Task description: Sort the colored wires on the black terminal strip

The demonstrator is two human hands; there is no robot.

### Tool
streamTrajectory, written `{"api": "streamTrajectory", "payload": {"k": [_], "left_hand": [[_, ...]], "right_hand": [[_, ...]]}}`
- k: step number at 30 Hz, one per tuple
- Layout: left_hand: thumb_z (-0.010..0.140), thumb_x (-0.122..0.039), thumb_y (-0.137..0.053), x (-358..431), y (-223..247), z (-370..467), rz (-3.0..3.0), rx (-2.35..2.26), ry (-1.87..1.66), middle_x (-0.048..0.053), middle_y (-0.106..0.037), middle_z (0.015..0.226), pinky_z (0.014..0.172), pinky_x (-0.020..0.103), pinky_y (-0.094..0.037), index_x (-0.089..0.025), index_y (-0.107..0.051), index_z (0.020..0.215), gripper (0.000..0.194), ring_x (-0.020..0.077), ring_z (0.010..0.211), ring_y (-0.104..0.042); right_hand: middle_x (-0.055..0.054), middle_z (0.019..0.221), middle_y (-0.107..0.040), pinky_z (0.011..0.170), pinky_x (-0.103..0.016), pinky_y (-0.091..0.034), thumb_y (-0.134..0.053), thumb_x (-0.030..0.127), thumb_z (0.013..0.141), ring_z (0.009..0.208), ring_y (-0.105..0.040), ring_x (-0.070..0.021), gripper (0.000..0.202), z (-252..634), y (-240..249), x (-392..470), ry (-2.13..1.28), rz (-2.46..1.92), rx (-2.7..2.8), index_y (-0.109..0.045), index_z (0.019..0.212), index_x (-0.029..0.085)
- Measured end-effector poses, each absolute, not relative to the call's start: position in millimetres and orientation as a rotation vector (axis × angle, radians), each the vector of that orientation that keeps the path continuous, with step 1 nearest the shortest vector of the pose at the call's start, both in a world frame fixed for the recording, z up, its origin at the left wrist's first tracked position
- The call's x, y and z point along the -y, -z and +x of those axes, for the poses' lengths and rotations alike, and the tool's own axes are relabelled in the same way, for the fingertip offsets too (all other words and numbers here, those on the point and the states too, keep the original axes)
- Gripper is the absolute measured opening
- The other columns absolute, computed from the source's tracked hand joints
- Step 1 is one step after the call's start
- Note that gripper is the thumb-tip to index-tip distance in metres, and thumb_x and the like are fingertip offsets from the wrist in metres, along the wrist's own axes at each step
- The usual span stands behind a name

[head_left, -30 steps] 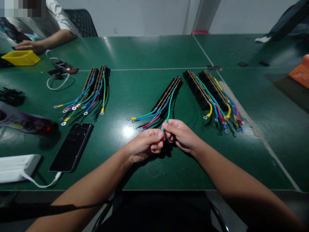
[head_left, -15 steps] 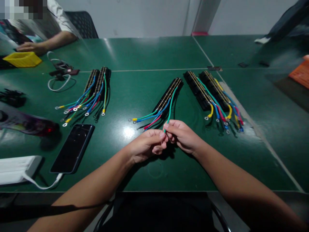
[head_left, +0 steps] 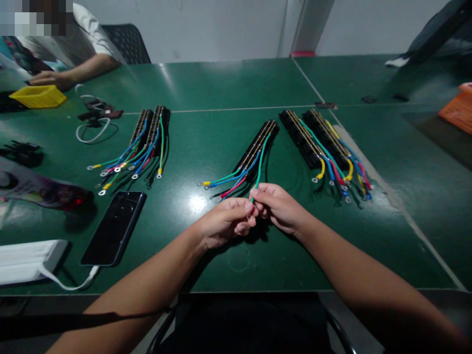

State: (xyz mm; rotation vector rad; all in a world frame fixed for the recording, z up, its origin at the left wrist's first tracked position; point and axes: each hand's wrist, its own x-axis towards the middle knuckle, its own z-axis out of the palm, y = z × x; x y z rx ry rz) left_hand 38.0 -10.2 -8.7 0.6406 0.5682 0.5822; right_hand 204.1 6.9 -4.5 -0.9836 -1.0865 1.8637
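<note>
A black terminal strip with brass-coloured rails lies aslant at the middle of the table, with blue, red and green wires running from its near end. One longer green wire leads from its far end down to my fingers. My right hand pinches that wire near its lower end. Fingertips of my left hand are closed round the wire's end, which they hide, right beside the right fingertips. Ring lugs tip the other wires to the left.
Two wired strips lie at the left and two more at the right. Phone, white power bank, bottle, yellow bin and cables stand left. A person's hand rests at the far left; an orange box is right.
The view has shifted slightly, so the items on the left appear a little lower and further right. Both hands keep the same hold on the green wire.
</note>
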Motion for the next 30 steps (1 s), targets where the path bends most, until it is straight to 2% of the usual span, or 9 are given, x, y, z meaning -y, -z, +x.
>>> {"api": "streamTrajectory", "payload": {"k": [5,12,18,23,26,30], "left_hand": [[0.086,-0.035,-0.068,10.0,9.2,36.7,0.656,-0.53,-0.579,-0.008,-0.038,0.049,0.043,0.013,-0.025,-0.011,-0.06,0.086,0.025,0.0011,0.042,-0.022],[0.086,-0.034,-0.068,10.2,8.9,37.5,0.63,-0.564,-0.589,-0.003,-0.052,0.056,0.044,0.014,-0.03,-0.012,-0.059,0.082,0.024,0.0023,0.042,-0.037],[0.087,-0.033,-0.067,9.6,9.4,35.5,0.643,-0.525,-0.581,-0.007,-0.043,0.053,0.045,0.013,-0.026,-0.011,-0.061,0.089,0.023,0.0011,0.043,-0.027],[0.085,-0.034,-0.069,9.9,9.2,36.7,0.64,-0.562,-0.591,-0.004,-0.05,0.054,0.045,0.015,-0.029,-0.012,-0.058,0.081,0.025,0.0021,0.042,-0.034],[0.084,-0.037,-0.069,10.1,8.4,37.1,0.645,-0.578,-0.591,-0.003,-0.051,0.055,0.045,0.015,-0.031,-0.011,-0.06,0.084,0.027,0.0026,0.043,-0.036],[0.085,-0.035,-0.07,9.6,8.4,36.0,0.645,-0.524,-0.588,-0.006,-0.043,0.052,0.044,0.014,-0.026,-0.011,-0.061,0.086,0.025,0.0013,0.043,-0.027]], "right_hand": [[0.007,0.048,-0.047,0.042,-0.018,-0.026,-0.077,0.045,0.073,0.041,-0.036,-0.0043,0.038,203.8,3.3,-6.3,-1.888,-0.991,1.031,-0.052,0.067,0.016],[0.004,0.051,-0.053,0.042,-0.017,-0.027,-0.072,0.044,0.078,0.043,-0.04,-0.0044,0.036,204.4,4.7,-6.8,-1.87,-0.983,1.088,-0.052,0.067,0.016],[0.007,0.049,-0.047,0.042,-0.018,-0.026,-0.075,0.043,0.074,0.041,-0.037,-0.0039,0.036,203.0,2.8,-6.3,-1.877,-1.007,1.034,-0.052,0.069,0.016],[0.005,0.051,-0.05,0.042,-0.018,-0.026,-0.076,0.045,0.073,0.043,-0.038,-0.0041,0.039,203.5,2.4,-6.5,-1.87,-1.013,1.064,-0.052,0.067,0.016],[0.005,0.051,-0.05,0.042,-0.018,-0.026,-0.075,0.045,0.074,0.043,-0.039,-0.0043,0.039,203.8,3.0,-6.4,-1.857,-1.013,1.084,-0.052,0.067,0.016],[0.007,0.049,-0.047,0.041,-0.018,-0.024,-0.077,0.043,0.072,0.042,-0.036,-0.004,0.038,203.4,2.2,-6.1,-1.883,-1.016,1.049,-0.051,0.068,0.016]]}}
